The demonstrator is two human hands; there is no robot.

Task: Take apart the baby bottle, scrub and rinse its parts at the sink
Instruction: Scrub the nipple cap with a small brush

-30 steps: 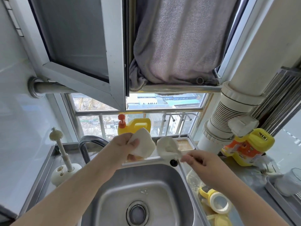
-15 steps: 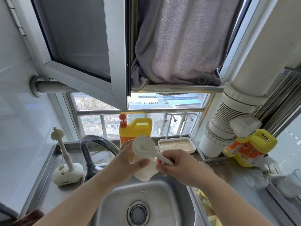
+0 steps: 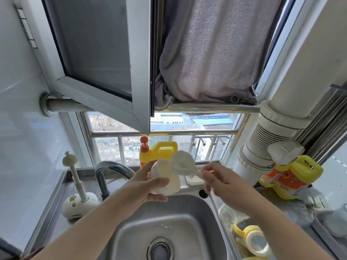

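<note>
My left hand [image 3: 148, 182] grips a cream-white bottle body [image 3: 166, 180] above the back of the steel sink [image 3: 189, 209]. My right hand [image 3: 221, 182] holds the handle of a white bottle brush [image 3: 182, 163], whose round head sits at the bottle's upper right edge. On the counter to the right of the sink lie a yellow-handled bottle collar with a clear part [image 3: 253, 239] and a clear dome cap [image 3: 226, 212].
A curved faucet [image 3: 105, 171] stands left of my hands. Farther left, a small nipple brush stands in a white holder [image 3: 78, 201]. Yellow detergent jugs stand behind the bottle [image 3: 159, 149] and at the right [image 3: 293, 179]. A white soap dish [image 3: 193, 180] sits on the sill.
The brush head has come out from the bottle's mouth and now sits up at its right edge. Both hands have shifted slightly right and back, the bottle tilted more sideways.
</note>
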